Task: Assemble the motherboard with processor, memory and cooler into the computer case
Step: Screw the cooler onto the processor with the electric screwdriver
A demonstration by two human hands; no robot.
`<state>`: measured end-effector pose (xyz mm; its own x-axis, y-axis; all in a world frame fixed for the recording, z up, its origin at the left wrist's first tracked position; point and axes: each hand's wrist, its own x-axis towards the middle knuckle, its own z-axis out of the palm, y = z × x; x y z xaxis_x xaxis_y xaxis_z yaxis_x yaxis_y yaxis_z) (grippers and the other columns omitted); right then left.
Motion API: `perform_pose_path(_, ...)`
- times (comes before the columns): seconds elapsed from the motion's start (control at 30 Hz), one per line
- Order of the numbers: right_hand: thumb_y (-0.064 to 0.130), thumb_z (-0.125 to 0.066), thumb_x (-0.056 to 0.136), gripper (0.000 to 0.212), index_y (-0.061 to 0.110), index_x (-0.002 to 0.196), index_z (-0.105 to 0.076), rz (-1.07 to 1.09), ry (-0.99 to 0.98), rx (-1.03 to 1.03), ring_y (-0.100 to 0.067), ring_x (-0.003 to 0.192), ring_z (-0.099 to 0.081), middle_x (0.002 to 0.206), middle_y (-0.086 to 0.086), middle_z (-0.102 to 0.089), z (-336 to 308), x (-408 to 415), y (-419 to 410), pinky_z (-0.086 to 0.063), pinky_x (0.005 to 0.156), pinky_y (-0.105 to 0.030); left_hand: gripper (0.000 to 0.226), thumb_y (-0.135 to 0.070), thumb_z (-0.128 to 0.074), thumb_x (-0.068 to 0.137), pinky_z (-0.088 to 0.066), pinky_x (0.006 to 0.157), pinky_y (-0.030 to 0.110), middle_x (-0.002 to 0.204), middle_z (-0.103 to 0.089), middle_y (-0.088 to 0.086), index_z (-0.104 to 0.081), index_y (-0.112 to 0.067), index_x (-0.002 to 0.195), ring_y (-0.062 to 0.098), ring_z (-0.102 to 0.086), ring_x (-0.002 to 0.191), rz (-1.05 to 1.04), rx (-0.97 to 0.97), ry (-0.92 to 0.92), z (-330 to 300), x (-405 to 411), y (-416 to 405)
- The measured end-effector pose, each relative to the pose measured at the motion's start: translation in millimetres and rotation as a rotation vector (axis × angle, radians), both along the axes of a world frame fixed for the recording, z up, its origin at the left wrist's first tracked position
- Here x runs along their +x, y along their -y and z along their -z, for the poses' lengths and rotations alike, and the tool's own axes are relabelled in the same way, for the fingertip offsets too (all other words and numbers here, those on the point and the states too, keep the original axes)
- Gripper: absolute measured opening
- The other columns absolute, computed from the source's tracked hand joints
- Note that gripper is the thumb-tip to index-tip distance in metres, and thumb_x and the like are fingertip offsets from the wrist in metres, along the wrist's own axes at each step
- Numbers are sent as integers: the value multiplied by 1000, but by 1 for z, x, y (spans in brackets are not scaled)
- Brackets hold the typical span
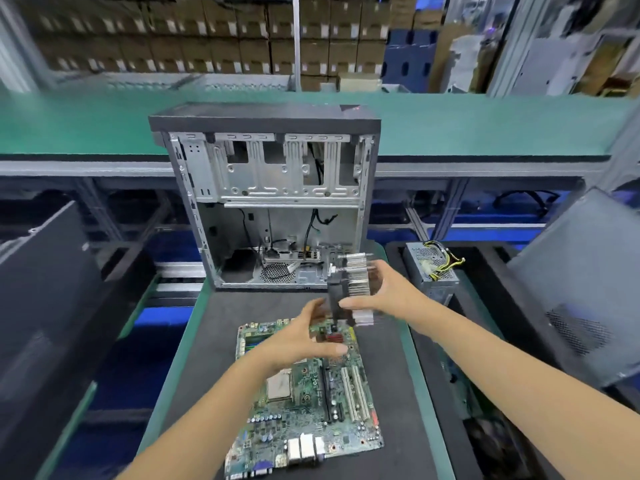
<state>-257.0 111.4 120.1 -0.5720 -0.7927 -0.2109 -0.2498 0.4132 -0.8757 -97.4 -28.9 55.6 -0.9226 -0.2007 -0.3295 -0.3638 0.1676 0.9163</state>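
Factory line, green conveyor behind; dark mat on desk (214, 341). Cooler (351, 289) held above far end of motherboard (304, 396), in front of open computer case (273, 202). Right hand (388, 289) curled round cooler's finned side. Left hand (298, 337) just beside cooler's fan side, fingers spread; contact unclear. Processor (279, 385) seated in socket, below left wrist. Power supply (431, 268) to the right.

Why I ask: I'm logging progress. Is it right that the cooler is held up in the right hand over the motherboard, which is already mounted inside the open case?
Not quite. The head view shows the motherboard lying flat on the dark mat in front of the open case, not mounted inside it. The rest stands: the right hand holds the cooler up over the board.
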Motion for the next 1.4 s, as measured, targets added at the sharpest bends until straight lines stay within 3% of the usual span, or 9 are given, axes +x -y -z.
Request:
perform_pose_path(0.17, 40, -86, 55, 96, 12, 137, -44, 59, 607, -277, -22, 120, -55, 130, -6, -58, 26, 37, 23, -44, 101, -37, 76, -51, -87, 51, -45, 85, 11, 117, -62, -20, -51, -38, 117, -9, -58, 108, -347, 77, -236, -15, 19, 9)
perform_pose_path(0.27, 35, -79, 68, 65, 14, 125, -56, -62, 726, -231, -8, 95, -67, 111, 0, -69, 41, 51, 32, -51, 75, -22, 75, -46, -89, 52, -47, 89, 21, 117, -66, -12, -53, -31, 116, 2, -62, 108, -377, 94, -273, -16, 41, 22)
perform_pose_path(0.4, 42, -85, 60, 76, 12, 121, -53, -163, 756, -29, -7, 96, -66, 103, 2, -72, 52, 53, 29, -45, 93, -27, 75, -41, -88, 53, -45, 96, 27, 119, -63, -15, -50, -32, 116, 4, -59, 112, -358, -10, -235, -18, 64, 36)
perform_pose_path(0.5, 58, -87, 44, 125, 16, 145, -27, -190, 489, 157, -14, 131, -43, 151, -6, -34, 48, 48, 16, -34, 108, -30, 77, -40, -87, 57, -42, 94, 16, 119, -57, -20, -42, -38, 119, -4, -55, 111, -267, -218, -219, -19, 80, 54)
perform_pose_path(0.6, 66, -83, 48, 136, 42, 148, 6, -387, -37, 222, 3, 139, -10, 155, 24, 1, 31, 52, 23, -17, 109, -23, 82, -40, -85, 61, -42, 95, 18, 121, -52, -23, -33, -41, 124, -5, -51, 112, -84, -366, -180, -16, 90, 67)
perform_pose_path(0.77, 59, -82, 52, 116, 25, 144, -21, -629, -726, 235, -10, 131, -35, 143, 10, -36, 31, 85, 65, -33, 107, -26, 81, -33, -84, 61, -43, 92, 17, 115, -52, -22, -33, -40, 123, 0, -52, 109, 117, -427, -223, -3, 88, 71)
perform_pose_path(0.97, 46, -85, 58, 88, 34, 131, -36, -591, -528, 189, 0, 114, -43, 124, 20, -43, 38, 81, 66, -40, 98, -22, 68, -52, -65, 80, -44, 98, 26, 138, -41, -16, -33, -36, 137, -2, -47, 121, -31, -111, -153, 1, 99, 99)
perform_pose_path(1.2, 46, -85, 57, 90, 30, 131, -37, -628, -518, 268, -1, 114, -43, 122, 19, -43, 36, 80, 72, -40, 100, -27, 25, -37, -47, 99, -43, 61, 18, 73, -61, -24, -62, -23, 113, 0, -54, 61, -45, -169, -127, 3, 98, 115)
perform_pose_path(1.4, 45, -83, 59, 95, 30, 136, -30, -626, -547, 356, -8, 112, -43, 117, 15, -31, 55, 92, 65, -43, 96, -29, 7, -22, -70, 87, -49, 74, 31, 75, -68, -4, -74, -18, 90, 7, -55, 70, 34, -288, -115, 27, 102, 128)
